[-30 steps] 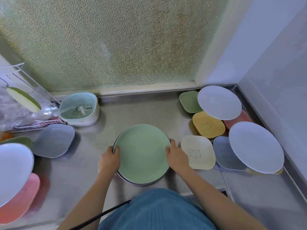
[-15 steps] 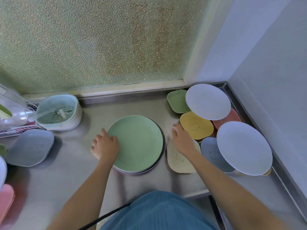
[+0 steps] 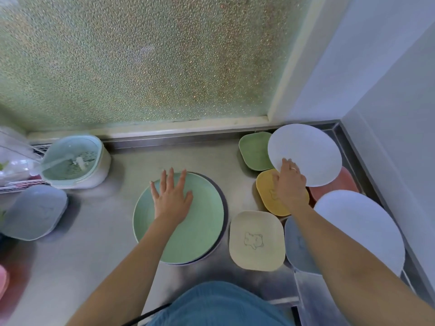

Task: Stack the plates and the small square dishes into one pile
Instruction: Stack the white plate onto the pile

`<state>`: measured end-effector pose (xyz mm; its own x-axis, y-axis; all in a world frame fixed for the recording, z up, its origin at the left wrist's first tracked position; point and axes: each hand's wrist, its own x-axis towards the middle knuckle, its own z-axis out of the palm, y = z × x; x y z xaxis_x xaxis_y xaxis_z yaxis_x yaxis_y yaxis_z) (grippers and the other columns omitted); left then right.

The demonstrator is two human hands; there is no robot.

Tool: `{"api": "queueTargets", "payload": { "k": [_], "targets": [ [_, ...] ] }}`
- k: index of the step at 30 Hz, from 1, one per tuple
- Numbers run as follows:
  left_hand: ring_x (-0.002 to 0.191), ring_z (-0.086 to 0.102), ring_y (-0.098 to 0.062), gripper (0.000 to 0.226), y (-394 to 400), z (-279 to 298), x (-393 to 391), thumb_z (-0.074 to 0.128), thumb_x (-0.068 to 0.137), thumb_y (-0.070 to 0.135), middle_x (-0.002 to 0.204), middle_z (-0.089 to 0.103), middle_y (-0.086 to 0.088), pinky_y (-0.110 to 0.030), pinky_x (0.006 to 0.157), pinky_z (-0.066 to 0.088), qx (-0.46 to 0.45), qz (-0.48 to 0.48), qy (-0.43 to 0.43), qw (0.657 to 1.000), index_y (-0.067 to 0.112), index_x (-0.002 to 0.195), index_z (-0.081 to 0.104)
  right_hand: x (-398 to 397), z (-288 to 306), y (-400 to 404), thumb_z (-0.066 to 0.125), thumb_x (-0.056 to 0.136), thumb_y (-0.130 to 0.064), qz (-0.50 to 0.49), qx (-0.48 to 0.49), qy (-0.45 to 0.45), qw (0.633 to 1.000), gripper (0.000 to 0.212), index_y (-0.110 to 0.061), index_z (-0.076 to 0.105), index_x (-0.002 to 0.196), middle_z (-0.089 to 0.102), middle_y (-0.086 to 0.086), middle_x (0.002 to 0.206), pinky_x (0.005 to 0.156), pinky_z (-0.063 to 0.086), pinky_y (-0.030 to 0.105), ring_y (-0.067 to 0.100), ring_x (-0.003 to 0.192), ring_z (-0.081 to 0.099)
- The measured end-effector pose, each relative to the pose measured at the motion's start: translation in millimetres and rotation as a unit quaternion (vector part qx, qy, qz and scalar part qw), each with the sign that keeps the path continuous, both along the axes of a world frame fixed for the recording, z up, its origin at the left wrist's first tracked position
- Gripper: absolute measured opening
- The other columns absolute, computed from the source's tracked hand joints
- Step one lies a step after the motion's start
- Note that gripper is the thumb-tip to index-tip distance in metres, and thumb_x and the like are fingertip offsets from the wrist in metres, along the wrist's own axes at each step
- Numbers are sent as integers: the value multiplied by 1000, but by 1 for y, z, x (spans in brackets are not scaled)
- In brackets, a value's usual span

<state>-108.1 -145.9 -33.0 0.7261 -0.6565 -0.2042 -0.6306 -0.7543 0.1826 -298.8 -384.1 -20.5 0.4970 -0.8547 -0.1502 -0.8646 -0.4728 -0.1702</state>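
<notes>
The right hand (image 3: pixel 289 184) has gone from the pile's edge to pinch the white plate (image 3: pixel 306 154) at upper right (left hand (image 3: pixel 173 198) flat, fingers spread, on the green plate (image 3: pixel 181 220)), which may slip, gripped only at its rim.

The left hand (image 3: pixel 173 198) has moved from the green plate's (image 3: pixel 200 231) edge onto its top, while the right hand (image 3: pixel 289 184) has reached the far white plate's (image 3: pixel 310 151) rim.

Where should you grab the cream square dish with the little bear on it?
Grip the cream square dish by its near rim, coming from the person's side: that edge looks free, while the blue-grey square dish crowds its right side.
</notes>
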Motion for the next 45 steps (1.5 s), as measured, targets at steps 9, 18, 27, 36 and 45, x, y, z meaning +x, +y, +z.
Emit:
{"api": "queueTargets", "payload": {
  "k": [9, 18, 27, 36, 45],
  "targets": [
    [150, -3, -29, 65, 2, -9, -2, 30, 95, 47, 162, 4, -8, -57, 117, -5, 8, -7, -27, 1000, 30, 151, 1, -9, -19, -12, 51, 86, 8, 13, -16, -59, 998, 59, -6, 34, 141, 37, 16, 148, 109, 32, 45, 33, 138, 31],
    [149, 9, -19, 60, 2, 15, -4, 30, 96, 50, 159, 22, -5, -46, 121, -2, -128, 88, 42, 987, 26, 150, 21, -3, 15, 37, 51, 90, 3, 46, -51, -175, 982, 52, -19, 46, 137, 53, 14, 135, 100, 43, 47, 34, 122, 52],
    [120, 54, -26, 53, 57, 38, 14, 29, 84, 51, 117, 68, 0, -50, 116, 25, -377, 307, 189, 853, 28, 123, 57, 18, 14, 183, 51, 77, -1, 372, -107, -240, 890, 44, -17, 66, 116, 70, 2, 113, 87, 52, 38, 27, 103, 66],
    [128, 45, -35, 55, 114, 9, 9, 39, 98, 15, 146, 43, -18, -39, 105, 36, -244, 207, 246, 915, 18, 150, 20, 16, -10, 220, 43, 92, -2, 499, 51, -132, 855, 52, -23, 40, 141, 43, -2, 145, 116, 23, 36, 20, 138, 33],
    [134, 39, -35, 58, 120, 8, 7, 33, 98, 7, 153, 32, -15, -37, 108, 32, -224, 151, 253, 929, 16, 152, 12, 11, -9, 208, 34, 93, -49, 372, 149, -131, 907, 62, -34, 11, 148, 12, -15, 155, 119, 2, 32, -3, 141, -2]
  ]
}}
